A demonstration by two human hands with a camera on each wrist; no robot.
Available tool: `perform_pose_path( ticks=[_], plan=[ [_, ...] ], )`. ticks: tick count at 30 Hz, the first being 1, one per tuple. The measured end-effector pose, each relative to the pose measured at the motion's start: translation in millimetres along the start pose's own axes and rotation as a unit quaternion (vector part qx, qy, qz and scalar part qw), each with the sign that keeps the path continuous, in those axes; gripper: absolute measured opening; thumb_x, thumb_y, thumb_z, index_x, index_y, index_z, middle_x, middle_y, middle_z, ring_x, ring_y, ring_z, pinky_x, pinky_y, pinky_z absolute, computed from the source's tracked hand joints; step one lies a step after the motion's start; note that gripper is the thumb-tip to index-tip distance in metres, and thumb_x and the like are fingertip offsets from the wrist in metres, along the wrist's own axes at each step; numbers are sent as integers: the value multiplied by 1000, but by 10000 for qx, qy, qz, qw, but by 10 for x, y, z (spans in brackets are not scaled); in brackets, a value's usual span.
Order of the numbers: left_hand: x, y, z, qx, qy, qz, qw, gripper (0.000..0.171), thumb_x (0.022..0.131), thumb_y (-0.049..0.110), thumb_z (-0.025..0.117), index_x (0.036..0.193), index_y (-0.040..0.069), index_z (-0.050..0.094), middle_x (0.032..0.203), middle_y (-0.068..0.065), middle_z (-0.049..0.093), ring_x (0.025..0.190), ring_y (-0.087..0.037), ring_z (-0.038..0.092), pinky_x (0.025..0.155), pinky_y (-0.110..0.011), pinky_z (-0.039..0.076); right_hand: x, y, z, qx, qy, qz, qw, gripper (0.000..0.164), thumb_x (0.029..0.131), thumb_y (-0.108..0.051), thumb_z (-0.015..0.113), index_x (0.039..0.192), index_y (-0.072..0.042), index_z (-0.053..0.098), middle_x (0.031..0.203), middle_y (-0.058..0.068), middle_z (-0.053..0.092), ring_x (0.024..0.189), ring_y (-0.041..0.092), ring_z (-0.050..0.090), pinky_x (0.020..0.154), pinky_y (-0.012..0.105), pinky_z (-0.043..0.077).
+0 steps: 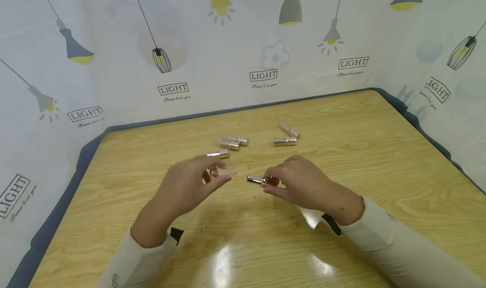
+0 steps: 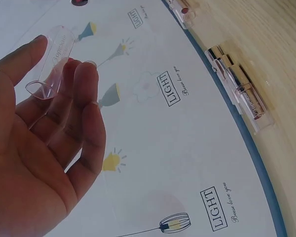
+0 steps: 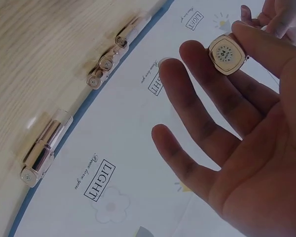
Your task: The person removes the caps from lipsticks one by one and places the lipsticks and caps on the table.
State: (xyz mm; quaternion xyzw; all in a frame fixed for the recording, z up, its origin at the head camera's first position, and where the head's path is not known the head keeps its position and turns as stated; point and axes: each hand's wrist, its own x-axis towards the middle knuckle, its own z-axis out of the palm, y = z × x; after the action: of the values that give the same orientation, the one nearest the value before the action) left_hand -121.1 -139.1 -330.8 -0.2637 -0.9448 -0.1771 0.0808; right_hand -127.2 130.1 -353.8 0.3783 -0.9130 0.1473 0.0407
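My left hand (image 1: pixel 184 182) pinches a clear lipstick cap (image 2: pixel 56 64) between thumb and fingers, its open end toward the palm in the left wrist view. Facing it, my right hand (image 1: pixel 303 184) grips an uncapped lipstick (image 1: pixel 255 180) by its base, with the shiny metallic tube pointing left toward the cap. The right wrist view shows the end of that base (image 3: pixel 227 53), a round label reading 04 on it. A short gap separates cap and lipstick, both held over the wooden table (image 1: pixel 243 233).
Beyond the left hand lie three capped lipsticks, the nearest lipstick (image 1: pixel 224 153) partly behind its fingers. Two more, a lipstick (image 1: pixel 285 141) and a paler, slanted lipstick (image 1: pixel 291 130), lie farther right. A patterned curtain (image 1: pixel 220 68) borders the table's back edge.
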Motion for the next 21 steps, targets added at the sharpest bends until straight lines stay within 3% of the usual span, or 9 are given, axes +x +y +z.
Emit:
perform_pose_path(
  ticks=[8, 15, 21],
  plan=[
    [2, -9, 95, -185, -6, 66, 9998, 25, 95, 44, 66, 106, 23, 71, 100, 6, 66, 71, -3, 60, 60, -22, 47, 24, 13, 11, 189, 0, 14, 9998, 13, 91, -30, 74, 95, -18, 74, 80, -14, 72, 64, -4, 56, 72, 30, 52],
    [3, -14, 207, -146, -177, 83, 9997, 25, 94, 46, 68, 104, 24, 72, 96, 3, 57, 70, -8, 53, 62, -25, 47, 26, 38, 38, 277, -82, 156, 9995, 13, 91, -28, 75, 95, -16, 73, 81, -11, 73, 64, -3, 57, 62, 21, 48],
    [4, -23, 240, -73, -231, 46, 9997, 26, 94, 45, 68, 105, 23, 72, 98, 2, 61, 76, -11, 55, 66, -29, 49, 32, 56, 58, 347, -150, 213, 9991, 12, 91, -27, 75, 95, -16, 74, 81, -10, 73, 64, -3, 57, 61, 20, 47]
  ],
)
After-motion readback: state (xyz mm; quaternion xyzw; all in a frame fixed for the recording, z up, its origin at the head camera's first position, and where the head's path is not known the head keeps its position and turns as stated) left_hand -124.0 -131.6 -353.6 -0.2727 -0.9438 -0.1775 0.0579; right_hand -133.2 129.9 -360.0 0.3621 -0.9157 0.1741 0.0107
